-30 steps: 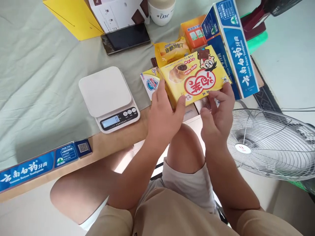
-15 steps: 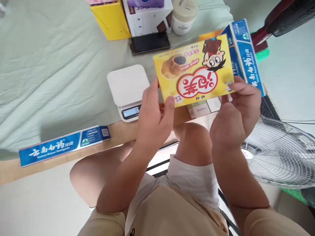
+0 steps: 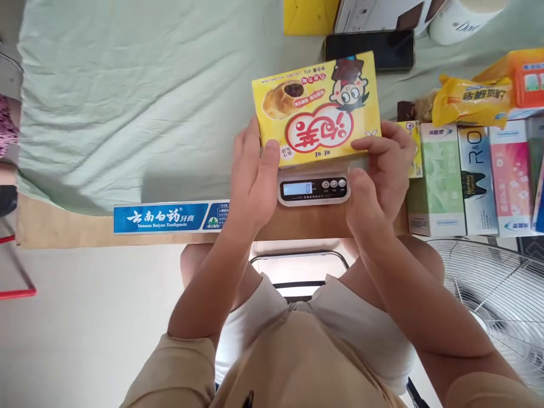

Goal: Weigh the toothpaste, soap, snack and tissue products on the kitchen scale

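Observation:
Between both hands I hold a yellow snack box (image 3: 317, 110) with a cartoon figure and a cream puff printed on it, upside down to me. My left hand (image 3: 257, 175) grips its left end, thumb on the front face. The right end is held by my right hand (image 3: 378, 167), fingers on the front near the lower corner. Under the box is a white digital scale (image 3: 315, 198); its lit display reads 0, and its weighing plate is hidden. A blue toothpaste box (image 3: 165, 219) lies on the table edge, left of my left hand and partly covered by it.
A black phone (image 3: 369, 50) lies behind the snack box, before a yellow carton (image 3: 308, 16) and a white jar (image 3: 461, 22). Several upright boxes (image 3: 437, 187) and a yellow soap packet (image 3: 474, 102) stand at the right. A fan (image 3: 501, 306) is low at right.
My view has swung to the right and levelled. The snack box, held in both hands, has come over the scale from its right side.

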Demonstrator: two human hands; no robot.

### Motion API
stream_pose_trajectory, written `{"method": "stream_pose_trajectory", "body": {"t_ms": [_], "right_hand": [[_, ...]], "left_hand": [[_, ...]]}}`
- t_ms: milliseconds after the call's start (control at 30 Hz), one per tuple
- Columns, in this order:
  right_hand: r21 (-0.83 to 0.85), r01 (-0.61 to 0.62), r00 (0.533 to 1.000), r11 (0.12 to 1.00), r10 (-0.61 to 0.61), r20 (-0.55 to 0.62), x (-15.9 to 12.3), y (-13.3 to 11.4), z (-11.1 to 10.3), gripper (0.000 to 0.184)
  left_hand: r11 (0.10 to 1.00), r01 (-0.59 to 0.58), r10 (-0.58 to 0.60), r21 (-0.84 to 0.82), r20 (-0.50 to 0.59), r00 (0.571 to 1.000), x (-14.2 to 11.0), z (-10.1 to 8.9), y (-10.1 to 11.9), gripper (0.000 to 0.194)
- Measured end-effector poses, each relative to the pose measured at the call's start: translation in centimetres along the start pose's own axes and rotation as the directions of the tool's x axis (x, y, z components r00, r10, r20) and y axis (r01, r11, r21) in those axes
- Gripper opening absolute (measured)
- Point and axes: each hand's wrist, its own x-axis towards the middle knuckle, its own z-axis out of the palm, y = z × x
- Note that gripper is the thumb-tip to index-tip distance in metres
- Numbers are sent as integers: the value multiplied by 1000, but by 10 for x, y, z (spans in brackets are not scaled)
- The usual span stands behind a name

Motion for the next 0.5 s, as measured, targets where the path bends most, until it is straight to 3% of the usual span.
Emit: {"method": "stream_pose_trajectory", "body": {"t_ms": [267,367,500], "right_hand": [[-2,-103,994,995,103,20,-10,-5,-6,40],[32,-28,996,999,30,-80,-8,1,-13,41],[126,59,981,990,-33,-193,1,10,-18,37]], "left_hand": [[988,148,-149,-36,-14,989,0,0,12,74],[988,101,-112,-113,-98,989,-5,-11,14,81],[984,49,-66,-172,-97,993,-13,-23,7,71]]}}
